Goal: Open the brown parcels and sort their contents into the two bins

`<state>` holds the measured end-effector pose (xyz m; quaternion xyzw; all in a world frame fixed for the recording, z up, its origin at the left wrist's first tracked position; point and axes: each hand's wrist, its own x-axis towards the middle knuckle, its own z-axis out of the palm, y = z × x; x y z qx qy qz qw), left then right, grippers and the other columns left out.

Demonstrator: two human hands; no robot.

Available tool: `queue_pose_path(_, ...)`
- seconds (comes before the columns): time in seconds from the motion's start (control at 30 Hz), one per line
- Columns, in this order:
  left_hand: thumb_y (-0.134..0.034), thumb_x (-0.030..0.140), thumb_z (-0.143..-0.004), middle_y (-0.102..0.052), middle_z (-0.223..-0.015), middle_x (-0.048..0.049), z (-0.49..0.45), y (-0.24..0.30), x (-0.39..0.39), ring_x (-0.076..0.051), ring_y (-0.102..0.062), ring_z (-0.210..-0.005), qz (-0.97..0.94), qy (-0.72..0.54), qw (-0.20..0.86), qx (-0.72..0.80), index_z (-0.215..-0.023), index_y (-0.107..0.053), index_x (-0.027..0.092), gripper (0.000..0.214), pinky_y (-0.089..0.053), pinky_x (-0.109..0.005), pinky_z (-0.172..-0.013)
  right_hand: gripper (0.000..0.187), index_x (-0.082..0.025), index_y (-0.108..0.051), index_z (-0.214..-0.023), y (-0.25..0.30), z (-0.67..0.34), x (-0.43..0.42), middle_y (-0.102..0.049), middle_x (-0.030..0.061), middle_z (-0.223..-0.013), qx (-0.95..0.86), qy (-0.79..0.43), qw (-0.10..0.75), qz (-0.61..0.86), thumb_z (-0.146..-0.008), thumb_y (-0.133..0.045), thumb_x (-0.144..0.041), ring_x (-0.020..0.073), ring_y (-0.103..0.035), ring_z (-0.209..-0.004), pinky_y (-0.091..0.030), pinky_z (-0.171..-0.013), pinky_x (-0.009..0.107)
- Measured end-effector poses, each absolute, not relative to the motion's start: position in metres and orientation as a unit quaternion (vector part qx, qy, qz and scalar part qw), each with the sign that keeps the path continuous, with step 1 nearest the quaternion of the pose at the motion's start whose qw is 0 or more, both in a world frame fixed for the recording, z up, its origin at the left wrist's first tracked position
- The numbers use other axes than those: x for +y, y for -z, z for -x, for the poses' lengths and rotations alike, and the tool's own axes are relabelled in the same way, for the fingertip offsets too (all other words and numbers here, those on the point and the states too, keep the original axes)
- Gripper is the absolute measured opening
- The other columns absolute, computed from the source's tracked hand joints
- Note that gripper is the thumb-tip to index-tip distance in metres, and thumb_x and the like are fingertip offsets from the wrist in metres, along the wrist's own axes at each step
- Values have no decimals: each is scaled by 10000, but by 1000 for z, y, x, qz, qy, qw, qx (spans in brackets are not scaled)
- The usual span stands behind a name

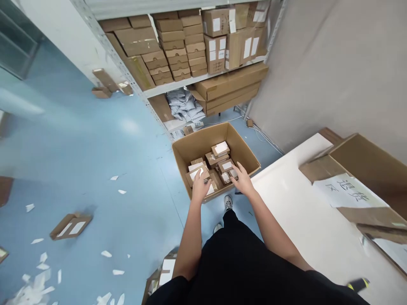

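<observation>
My left hand (pixel 200 187) is down in an open brown cardboard carton (pixel 200 146), its fingers over the edge of a small kraft box (pixel 196 173) with a white label. My right hand (pixel 243 180) is a short way to the right, its fingertips on another labelled kraft box (pixel 227 166). Several more of these small boxes lie in loose piles in the carton (pixel 219 149). The carton stands on the floor just ahead of my feet. My hands hide part of the pile.
Metal shelving (pixel 203 80) packed with cardboard boxes and grey bags stands beyond the carton. White paper scraps and a small box (pixel 70 225) lie on the blue floor (pixel 95 169) to the left. To the right is a white board (pixel 295 212), holding cardboard and a handwritten paper sign (pixel 348 190).
</observation>
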<state>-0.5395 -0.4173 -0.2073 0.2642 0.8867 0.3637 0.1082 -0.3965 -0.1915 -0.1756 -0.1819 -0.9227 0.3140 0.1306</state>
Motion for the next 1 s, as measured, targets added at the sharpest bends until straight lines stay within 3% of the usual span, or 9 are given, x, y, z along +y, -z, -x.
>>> queue_pose_path(0.3, -655, 287, -914, -502, -1594, -156, 585, 277, -413, -318, -442, -1514, -111, -308, 224, 918, -1424, -614, 215, 517, -397, -478, -1235, 700, -248, -430, -1617, 232, 505, -145, -330, 139, -1701, -918, -376, 18, 124, -943, -618, -282, 308, -352, -1566, -367, -1260, 505)
queue_pose_path(0.43, -641, 241, -890, -570, -1526, -152, 573, 301, -420, -303, -517, -1449, -53, -315, 233, 919, -1396, -628, 188, 509, -413, -495, -1222, 764, -275, -364, -1652, 263, 544, -152, -267, 135, -1733, -913, -383, -94, 101, -936, -632, -254, 317, -359, -1562, -378, -1245, 509)
queue_pose_path(0.57, -648, 198, -873, -616, -1465, -153, 551, 317, -423, -296, -546, -1417, -26, -313, 242, 918, -1375, -640, 174, 502, -419, -510, -1217, 868, -238, -287, -1682, 303, 575, -174, -229, 189, -1738, -899, -365, -224, 90, -909, -678, -188, 330, -414, -1530, -395, -1221, 478)
queue_pose_path(0.7, -673, 189, -875, -587, -1498, -156, 538, 329, -426, -293, -565, -1397, -5, -307, 267, 914, -1384, -640, 191, 510, -439, -490, -1200, 1054, -272, -229, -1695, 351, 605, -198, -32, 188, -1777, -898, -302, -313, 72, -821, -814, -197, 388, -212, -1608, -345, -1230, 520)
queue_pose_path(0.83, -629, 202, -926, -521, -1568, -155, 537, 341, -427, -302, -512, -1447, -2, -294, 274, 916, -1430, -611, 191, 504, -425, -479, -1208, 1320, -308, -103, -1712, 401, 641, -213, 200, 167, -1761, -902, -237, -361, 16, -697, -946, -269, 428, 34, -1627, -204, -1265, 589)
queue_pose_path(1.0, -608, 224, -951, -486, -1597, -152, 549, 360, -421, -301, -465, -1480, -17, -288, 266, 920, -1458, -589, 203, 507, -401, -479, -1228, 1505, -311, -30, -1715, 457, 674, -219, 304, 145, -1727, -895, -191, -401, -40, -573, -1006, -230, 433, 183, -1607, -69, -1275, 632)
